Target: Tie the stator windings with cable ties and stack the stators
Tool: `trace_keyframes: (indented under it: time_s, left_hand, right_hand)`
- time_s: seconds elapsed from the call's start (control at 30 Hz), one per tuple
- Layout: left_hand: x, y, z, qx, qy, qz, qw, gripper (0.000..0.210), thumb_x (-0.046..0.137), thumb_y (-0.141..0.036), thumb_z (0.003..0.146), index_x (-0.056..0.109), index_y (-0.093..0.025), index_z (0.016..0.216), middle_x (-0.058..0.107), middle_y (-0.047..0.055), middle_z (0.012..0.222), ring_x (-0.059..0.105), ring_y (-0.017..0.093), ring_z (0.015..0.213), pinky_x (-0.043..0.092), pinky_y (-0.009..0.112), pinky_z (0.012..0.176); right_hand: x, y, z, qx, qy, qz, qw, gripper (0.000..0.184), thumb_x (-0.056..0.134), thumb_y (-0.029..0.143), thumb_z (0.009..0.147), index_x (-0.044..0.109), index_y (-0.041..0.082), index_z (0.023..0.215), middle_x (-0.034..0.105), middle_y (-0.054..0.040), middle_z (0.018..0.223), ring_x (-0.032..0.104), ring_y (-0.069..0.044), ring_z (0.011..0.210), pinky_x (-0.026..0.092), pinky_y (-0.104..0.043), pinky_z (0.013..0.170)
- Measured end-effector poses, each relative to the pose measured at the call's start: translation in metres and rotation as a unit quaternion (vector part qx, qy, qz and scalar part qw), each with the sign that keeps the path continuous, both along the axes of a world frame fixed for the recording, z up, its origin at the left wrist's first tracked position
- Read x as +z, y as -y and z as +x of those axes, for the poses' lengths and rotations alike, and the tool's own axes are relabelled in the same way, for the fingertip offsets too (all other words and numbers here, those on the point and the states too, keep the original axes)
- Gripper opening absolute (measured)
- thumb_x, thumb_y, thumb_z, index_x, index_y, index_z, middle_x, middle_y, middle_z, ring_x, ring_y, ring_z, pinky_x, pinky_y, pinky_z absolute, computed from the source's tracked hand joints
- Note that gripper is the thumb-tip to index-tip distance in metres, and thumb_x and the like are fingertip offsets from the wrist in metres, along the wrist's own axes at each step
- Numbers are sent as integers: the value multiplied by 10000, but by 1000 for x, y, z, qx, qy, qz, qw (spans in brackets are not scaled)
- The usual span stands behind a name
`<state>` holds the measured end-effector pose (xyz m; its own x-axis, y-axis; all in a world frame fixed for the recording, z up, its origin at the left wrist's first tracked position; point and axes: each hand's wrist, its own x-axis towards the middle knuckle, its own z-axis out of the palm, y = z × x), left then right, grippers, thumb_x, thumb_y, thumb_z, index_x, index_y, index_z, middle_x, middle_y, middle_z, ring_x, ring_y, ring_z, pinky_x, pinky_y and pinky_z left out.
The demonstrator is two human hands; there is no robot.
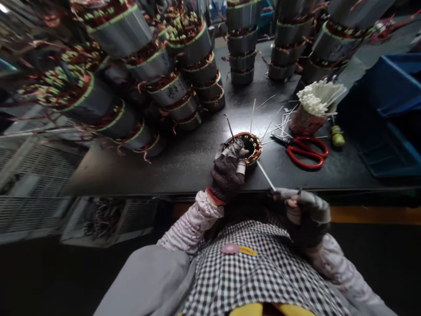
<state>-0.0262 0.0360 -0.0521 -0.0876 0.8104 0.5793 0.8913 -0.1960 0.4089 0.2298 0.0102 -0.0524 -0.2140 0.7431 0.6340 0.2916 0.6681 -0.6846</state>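
A motor stator with copper windings and green-yellow insulation sits on the dark table before me. My left hand, in a dark glove with pale fingertips, grips its left rim, fingers curled over the top. A white cable tie runs taut from the stator's near right side to my right hand. The gloved fingers of that hand pinch its end just beyond the table edge. Several thin ties or leads stick up from the far side of the stator. My left fingers hide part of the windings.
Red-handled scissors lie to the right, beside scattered white strips. Behind them stands a cup of white cable ties, with a green-handled tool alongside. Stacked stators crowd the back and left. Blue bins stand at right.
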Motion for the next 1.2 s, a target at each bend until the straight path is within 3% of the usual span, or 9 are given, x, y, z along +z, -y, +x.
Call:
trace_keyframes:
  time_s: [0.1,0.27,0.4,0.53,0.67,0.9,1.03,1.2]
  left_hand:
    - [6,1,-4,-7,-19,-2,1000,367,568,-262,1136,800,-181,1409,830,162,1498,759,332,1484,581,590,1341]
    - [13,6,-14,-29,-33,-42,998,533,631,-344,1119,655,-161,1618,828,175,1474,759,343,1465,594,557,1320]
    - [17,9,-20,-65,-84,-54,993,731,796,-427,1029,605,-144,1675,791,204,1530,737,404,1480,573,620,1331]
    - [17,3,-20,-50,-103,-33,993,522,781,-353,1084,702,-175,1568,869,158,1369,809,347,1355,578,583,1319]
    - [17,-2,-17,-37,-92,-21,995,368,679,-299,1148,763,-216,1497,880,124,1390,823,302,1339,563,564,1330]
    - [21,-2,-15,-32,-53,-60,996,485,813,-455,1047,802,-200,1460,892,137,1352,827,347,1324,565,600,1319]
    - [24,-6,-14,-24,-28,-66,997,314,776,-344,1079,853,-242,1365,909,93,1292,848,306,1266,584,549,1295]
    - [20,-6,-17,-28,-22,-62,997,334,667,-296,1145,823,-223,1432,886,125,1375,826,304,1342,590,522,1299]
  right_hand:
    - [-1,16,-12,5,54,68,996,114,648,207,1140,726,282,1104,839,-52,876,800,-229,722,693,-361,639]
    - [7,-11,-29,11,71,113,991,129,636,190,1147,689,287,1214,834,-8,924,794,-195,726,663,-315,654]
    - [10,-13,-36,14,77,133,988,130,627,191,1160,685,280,1234,841,-9,928,795,-188,728,644,-292,650]
    - [9,5,-23,4,73,96,993,161,672,177,1123,720,276,1239,860,-43,955,794,-215,744,676,-330,694]
    - [5,11,-24,5,62,61,996,157,685,210,1116,737,289,1241,855,-26,950,792,-212,738,695,-339,713]
    - [2,3,-35,29,9,54,998,213,694,169,1094,721,310,1251,864,-9,973,828,-207,763,715,-332,718]
    - [2,7,-33,31,14,61,998,274,685,141,1083,713,304,1301,877,-15,1004,847,-210,800,724,-333,744]
    - [3,5,-39,14,8,70,997,334,695,127,1065,717,327,1332,879,-16,1014,855,-217,820,710,-321,732]
